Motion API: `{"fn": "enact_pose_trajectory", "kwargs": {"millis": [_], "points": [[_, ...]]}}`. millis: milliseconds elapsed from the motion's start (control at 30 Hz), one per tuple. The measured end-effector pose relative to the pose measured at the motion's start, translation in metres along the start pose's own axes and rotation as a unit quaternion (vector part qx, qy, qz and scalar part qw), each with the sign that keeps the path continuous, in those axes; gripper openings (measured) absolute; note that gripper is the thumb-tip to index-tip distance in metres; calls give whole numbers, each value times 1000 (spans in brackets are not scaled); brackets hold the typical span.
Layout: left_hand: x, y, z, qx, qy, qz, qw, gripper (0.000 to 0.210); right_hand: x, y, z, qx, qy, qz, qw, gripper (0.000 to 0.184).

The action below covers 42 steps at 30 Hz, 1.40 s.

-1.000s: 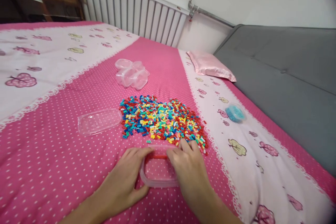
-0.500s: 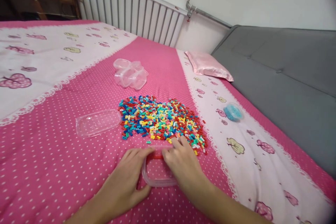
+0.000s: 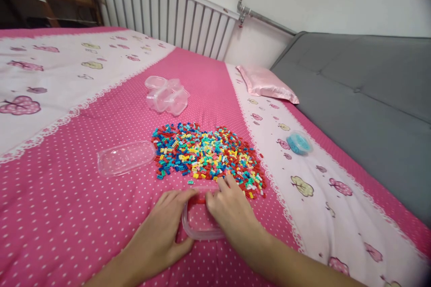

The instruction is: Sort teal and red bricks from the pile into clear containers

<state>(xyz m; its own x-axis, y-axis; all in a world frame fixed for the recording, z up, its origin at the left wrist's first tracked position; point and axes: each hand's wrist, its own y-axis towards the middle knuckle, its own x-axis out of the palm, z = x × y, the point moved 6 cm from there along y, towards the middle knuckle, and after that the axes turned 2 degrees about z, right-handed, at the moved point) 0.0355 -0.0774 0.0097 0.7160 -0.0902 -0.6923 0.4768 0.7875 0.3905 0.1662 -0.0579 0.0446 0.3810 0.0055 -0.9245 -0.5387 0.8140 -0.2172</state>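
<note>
Container (image 3: 204, 234), clear plastic, on bedspread (image 3: 84, 224), near side of toy-brick pile (image 3: 205, 154). My left hand (image 3: 164, 224) holds its left end; my right hand (image 3: 232, 213) curls over its right, grasp hidden, cannot tell. Judged step: working inside; next needs steady left support.

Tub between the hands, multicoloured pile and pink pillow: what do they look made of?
Tub: probably clear, glossy plastic; dots on the bedding show through it. Multicoloured pile: likely moulded plastic, from the pieces' solid, bright colours; too small to judge finish. Pink pillow: fabric, satin-like from its sheen and soft creases; fibre can't be told.
</note>
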Motion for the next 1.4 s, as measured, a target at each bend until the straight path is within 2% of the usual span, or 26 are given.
{"fn": "enact_pose_trajectory", "kwargs": {"millis": [167, 300, 433, 533, 633, 700, 800, 900, 1000, 1400], "points": [[-1, -1, 0, -3, -2, 2, 1000, 79, -2, -3, 1, 3, 6, 16, 1000, 13], [-1, 0, 0, -1, -1, -3, 1000, 80, -6, -5, 3, 6, 16, 0, 1000, 12], [-1, 1, 0, 4, 3, 1, 1000, 78, -14, -13, 15, 25, 48, 12, 998, 10], [1, -1, -2, -3, -1, 3, 1000, 78, -19, -31, 33, 62, 128, 70, 987, 13], [4, -3, -4, -12, -9, 1, 1000, 78, -15, -56, 56, 142, 223, 167, 950, 35], [5, -5, -6, -18, -14, -2, 1000, 78, -7, -68, 63, 179, 270, 191, 927, 44], [4, -5, -7, -17, -13, 2, 1000, 80, 4, -71, 58, 182, 315, 166, 916, 42], [3, -4, -5, -10, -4, 8, 1000, 80, 6, -64, 48, 178, 305, 117, 928, 32], [2, -1, -4, -4, 6, 1, 1000, 79, 5, -57, 43, 172, 273, 83, 943, 33], [3, -1, -5, -10, -4, -9, 1000, 80, 8, -53, 36, 150, 260, 91, 949, 25]]}}
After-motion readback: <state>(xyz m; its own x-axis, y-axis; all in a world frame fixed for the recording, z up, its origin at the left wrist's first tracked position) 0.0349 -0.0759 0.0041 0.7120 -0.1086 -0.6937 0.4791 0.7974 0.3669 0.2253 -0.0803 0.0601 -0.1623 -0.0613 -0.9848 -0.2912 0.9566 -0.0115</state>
